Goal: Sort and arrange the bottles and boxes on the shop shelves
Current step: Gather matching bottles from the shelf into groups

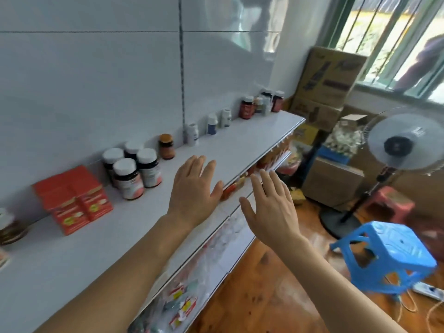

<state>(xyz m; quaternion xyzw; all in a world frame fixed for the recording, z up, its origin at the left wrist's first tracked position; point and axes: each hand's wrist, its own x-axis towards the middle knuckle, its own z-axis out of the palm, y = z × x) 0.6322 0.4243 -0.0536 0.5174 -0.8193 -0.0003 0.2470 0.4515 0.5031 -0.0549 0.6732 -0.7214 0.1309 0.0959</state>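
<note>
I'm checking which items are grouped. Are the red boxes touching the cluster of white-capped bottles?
Apart. The head view shows a strip of bare white shelf between the red boxes and the nearest white-capped bottles.

Dark jar point(9, 228) cut by left edge, lower shelf goods point(182, 306) blurred, bottle labels unreadable

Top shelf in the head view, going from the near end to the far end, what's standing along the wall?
red boxes → cluster of white-capped dark bottles → brown-capped bottle → three small white bottles → group of dark red bottles
</note>
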